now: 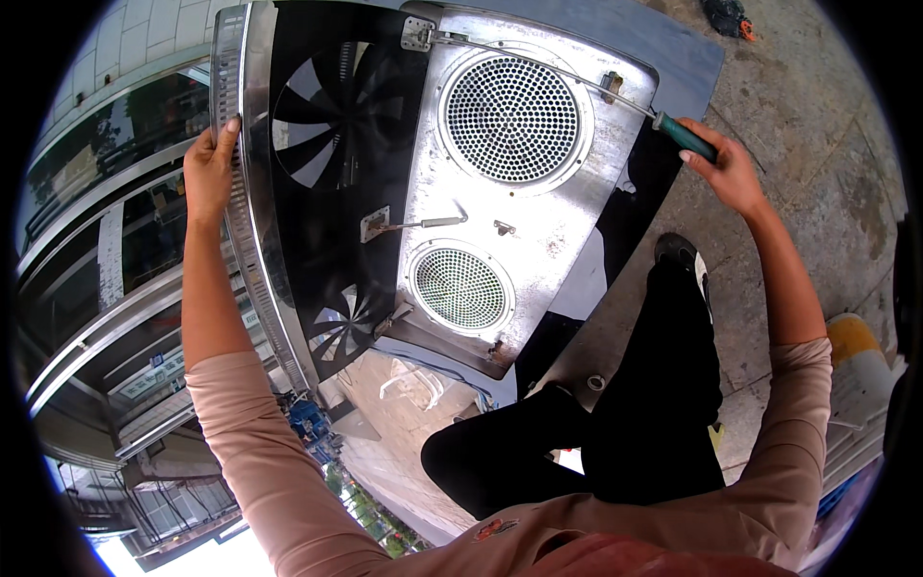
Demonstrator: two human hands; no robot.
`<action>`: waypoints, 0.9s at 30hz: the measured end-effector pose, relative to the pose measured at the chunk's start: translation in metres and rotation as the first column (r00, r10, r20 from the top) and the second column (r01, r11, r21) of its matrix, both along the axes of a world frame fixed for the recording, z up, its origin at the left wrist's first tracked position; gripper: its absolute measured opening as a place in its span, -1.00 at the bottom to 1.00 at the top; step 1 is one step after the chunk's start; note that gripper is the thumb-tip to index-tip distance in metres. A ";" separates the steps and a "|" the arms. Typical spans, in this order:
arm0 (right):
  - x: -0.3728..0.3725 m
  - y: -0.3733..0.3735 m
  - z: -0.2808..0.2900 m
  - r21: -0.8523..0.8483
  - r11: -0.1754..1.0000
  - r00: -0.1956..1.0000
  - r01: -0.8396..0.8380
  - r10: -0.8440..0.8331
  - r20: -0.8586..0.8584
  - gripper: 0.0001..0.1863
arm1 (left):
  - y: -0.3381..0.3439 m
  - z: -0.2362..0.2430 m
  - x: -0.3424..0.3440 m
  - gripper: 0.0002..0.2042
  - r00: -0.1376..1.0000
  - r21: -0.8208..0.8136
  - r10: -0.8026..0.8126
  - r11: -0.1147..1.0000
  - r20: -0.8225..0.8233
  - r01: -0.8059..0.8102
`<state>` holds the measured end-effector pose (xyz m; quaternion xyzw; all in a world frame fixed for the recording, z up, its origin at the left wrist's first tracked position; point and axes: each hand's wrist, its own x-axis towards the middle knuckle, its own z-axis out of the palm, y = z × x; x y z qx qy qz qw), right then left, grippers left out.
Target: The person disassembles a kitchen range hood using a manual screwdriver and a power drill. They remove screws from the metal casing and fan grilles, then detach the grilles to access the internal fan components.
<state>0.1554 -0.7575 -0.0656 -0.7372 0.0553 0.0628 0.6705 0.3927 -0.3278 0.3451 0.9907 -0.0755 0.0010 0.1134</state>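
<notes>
A large steel panel [567,216] with two round perforated grilles [512,119] leans open over a black glossy surface that reflects fan blades [317,125]. My left hand [210,171] grips the ribbed steel edge [234,192] at the left side. My right hand [723,165] holds the green handle of a long screwdriver [685,136]. Its thin shaft runs up and left across the panel's top toward a small bracket [417,35]. I wear pale pink sleeves and black trousers, with one knee near the panel's lower edge.
Grey concrete ground [817,163] lies to the right. My black shoe [679,252] rests there. A yellow and white container [851,351] stands at the right edge. A small washer [596,382] lies on the ground. Glass reflects buildings at the left.
</notes>
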 end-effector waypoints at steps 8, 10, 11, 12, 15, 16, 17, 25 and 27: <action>0.004 0.003 -0.012 0.049 0.999 1.000 -0.016 0.015 0.027 -0.50 | 0.002 -0.001 0.003 -0.65 1.000 -0.006 -0.023 1.000 -0.013 0.023; 0.001 0.006 -0.007 0.019 1.000 0.997 0.017 -0.018 0.068 -0.48 | 0.003 -0.001 0.003 -0.65 1.000 -0.008 -0.024 1.000 -0.008 0.024; -0.001 0.006 -0.005 0.004 0.999 0.995 0.034 -0.034 0.089 -0.47 | 0.002 -0.002 0.002 -0.64 1.000 -0.012 -0.024 1.000 -0.001 0.024; -0.003 0.006 -0.007 0.058 0.997 0.995 0.057 -0.061 0.076 -0.48 | 0.001 -0.003 0.001 -0.64 1.000 -0.016 -0.023 1.000 0.007 0.023; -0.011 0.008 -0.015 0.170 0.971 0.977 0.170 -0.189 0.099 -0.52 | -0.001 -0.001 0.001 -0.61 1.000 0.046 -0.010 0.999 0.022 0.009; -0.011 0.011 -0.018 0.181 0.955 0.953 0.234 -0.262 0.152 -0.54 | -0.003 -0.001 0.001 -0.61 0.999 0.048 -0.013 0.999 0.030 0.011; -0.011 0.013 -0.019 0.196 0.935 0.921 0.295 -0.333 0.203 -0.57 | -0.007 -0.003 -0.001 -0.60 0.999 0.050 -0.015 0.999 0.038 0.013; -0.012 0.017 -0.007 0.553 0.665 0.862 0.501 -0.325 -0.389 -0.60 | -0.003 -0.005 0.005 -0.62 0.998 0.023 -0.033 0.999 0.046 0.032; -0.013 0.028 0.000 0.547 0.619 0.825 0.564 -0.446 -0.346 -0.60 | -0.002 -0.003 0.006 -0.62 0.999 0.010 -0.034 0.999 0.024 0.034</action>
